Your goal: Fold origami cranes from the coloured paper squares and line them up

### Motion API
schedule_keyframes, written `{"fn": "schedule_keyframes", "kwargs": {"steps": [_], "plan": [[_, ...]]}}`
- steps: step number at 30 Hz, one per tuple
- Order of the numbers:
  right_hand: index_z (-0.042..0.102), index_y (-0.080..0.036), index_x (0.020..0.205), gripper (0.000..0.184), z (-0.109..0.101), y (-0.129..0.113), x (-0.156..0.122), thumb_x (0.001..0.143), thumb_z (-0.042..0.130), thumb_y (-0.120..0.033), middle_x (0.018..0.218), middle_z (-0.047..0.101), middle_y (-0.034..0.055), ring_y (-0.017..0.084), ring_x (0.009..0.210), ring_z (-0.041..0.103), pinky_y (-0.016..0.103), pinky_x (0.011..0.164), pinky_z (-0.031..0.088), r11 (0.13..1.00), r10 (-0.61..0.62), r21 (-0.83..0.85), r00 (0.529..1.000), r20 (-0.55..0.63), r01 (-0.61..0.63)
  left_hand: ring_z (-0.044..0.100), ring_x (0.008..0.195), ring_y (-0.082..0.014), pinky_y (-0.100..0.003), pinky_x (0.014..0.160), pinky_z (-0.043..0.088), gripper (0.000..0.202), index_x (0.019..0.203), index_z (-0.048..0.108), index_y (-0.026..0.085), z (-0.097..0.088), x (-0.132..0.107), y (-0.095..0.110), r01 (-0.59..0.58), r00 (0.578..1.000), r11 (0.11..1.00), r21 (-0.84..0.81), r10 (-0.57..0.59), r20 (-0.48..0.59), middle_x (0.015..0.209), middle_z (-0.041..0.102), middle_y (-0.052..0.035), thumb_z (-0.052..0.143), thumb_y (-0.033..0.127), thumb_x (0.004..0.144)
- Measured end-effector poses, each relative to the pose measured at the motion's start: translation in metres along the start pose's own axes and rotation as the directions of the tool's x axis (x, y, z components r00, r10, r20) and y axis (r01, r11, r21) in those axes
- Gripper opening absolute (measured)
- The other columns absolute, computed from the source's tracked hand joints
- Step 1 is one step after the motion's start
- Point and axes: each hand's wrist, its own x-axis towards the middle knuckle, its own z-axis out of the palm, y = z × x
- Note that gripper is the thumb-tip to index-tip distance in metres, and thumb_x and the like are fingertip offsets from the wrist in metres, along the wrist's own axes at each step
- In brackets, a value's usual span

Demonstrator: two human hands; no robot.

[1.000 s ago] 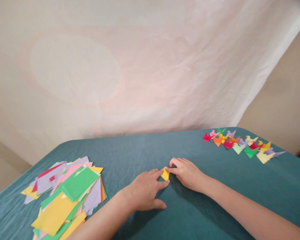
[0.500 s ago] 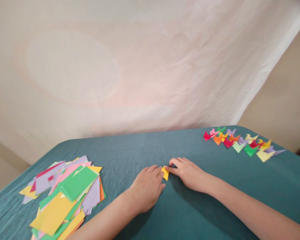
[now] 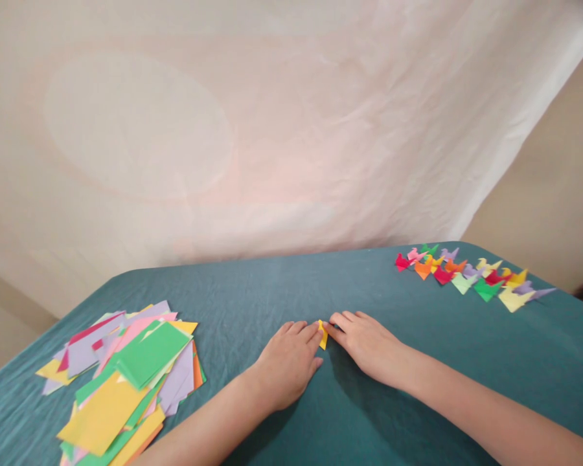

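Observation:
A small folded piece of yellow origami paper lies on the dark green cloth between my two hands. My left hand holds down its left side with the fingertips, the thumb set lower and apart from the paper. On the right edge, the thumb and forefinger of my right hand press together at the paper's upper part, the other fingers curled above. Fingertips cover both sides of the paper, so only a narrow strip shows and its exact folds are hidden.
To the left lies a loose heap of coloured paper sheets in green, yellow, lilac and pink. Several folded paper birds stand in rows at the far right. The green tablecloth ends before a pale hanging sheet.
The visible part of the yellow paper has become narrower. My right hand has shifted slightly, its forefinger now lower against the thumb. The left hand has edged a little to the right.

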Motion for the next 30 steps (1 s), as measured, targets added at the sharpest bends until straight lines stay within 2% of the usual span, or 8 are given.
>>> {"fn": "schedule_keyframes", "kwargs": {"steps": [8, 14, 18, 23, 30], "plan": [[0.049, -0.021, 0.122, 0.044, -0.011, -0.003, -0.005, 0.083, 0.038, -0.003, 0.100, 0.055, 0.0089, 0.022, 0.090, 0.050, 0.034, 0.071, 0.041, 0.998, 0.046, 0.041, 0.995, 0.083, -0.050, 0.046, 0.109, -0.0226, -0.036, 0.095, 0.033, 0.037, 0.126, 0.043, 0.018, 0.003, 0.003, -0.004, -0.022, 0.999, 1.000, -0.001, 0.022, -0.042, 0.117, 0.054, -0.0086, 0.034, 0.029, 0.092], [0.047, -0.022, 0.126, 0.054, -0.012, -0.003, -0.007, 0.076, 0.040, -0.001, 0.104, 0.054, 0.0114, 0.023, 0.091, 0.048, 0.034, 0.073, 0.041, 0.997, 0.009, 0.075, 0.995, 0.098, -0.017, 0.045, 0.108, -0.0223, -0.038, 0.096, 0.032, 0.033, 0.120, 0.048, 0.019, 0.001, 0.003, -0.008, -0.049, 0.998, 0.998, -0.029, 0.048, -0.050, 0.113, 0.053, -0.0080, 0.031, 0.030, 0.093], [0.048, -0.024, 0.125, 0.056, -0.018, -0.006, -0.008, 0.074, 0.040, -0.002, 0.112, 0.052, 0.0127, 0.024, 0.091, 0.049, 0.035, 0.072, 0.043, 0.996, 0.032, 0.077, 0.992, 0.124, -0.042, 0.046, 0.108, -0.0222, -0.039, 0.096, 0.033, 0.032, 0.120, 0.047, 0.019, -0.001, 0.004, -0.010, -0.066, 0.997, 0.997, -0.045, 0.065, -0.040, 0.112, 0.052, -0.0079, 0.032, 0.029, 0.093], [0.048, -0.030, 0.126, 0.059, -0.021, -0.011, -0.012, 0.074, 0.043, -0.004, 0.129, 0.044, 0.0130, 0.028, 0.097, 0.051, 0.038, 0.071, 0.044, 0.996, 0.030, 0.078, 0.990, 0.138, -0.041, 0.045, 0.109, -0.0226, -0.039, 0.095, 0.033, 0.032, 0.120, 0.046, 0.019, -0.002, 0.005, -0.007, -0.048, 0.998, 0.998, -0.040, 0.047, -0.036, 0.112, 0.052, -0.0083, 0.033, 0.028, 0.093], [0.052, -0.031, 0.121, 0.053, -0.021, -0.020, -0.015, 0.076, 0.044, -0.004, 0.135, 0.040, 0.0131, 0.030, 0.099, 0.052, 0.041, 0.072, 0.045, 0.994, 0.052, 0.084, 0.989, 0.137, -0.064, 0.045, 0.109, -0.0226, -0.038, 0.096, 0.033, 0.032, 0.121, 0.046, 0.019, -0.003, 0.005, -0.007, -0.049, 0.998, 0.998, -0.034, 0.048, -0.026, 0.114, 0.051, -0.0085, 0.033, 0.027, 0.092]]}}
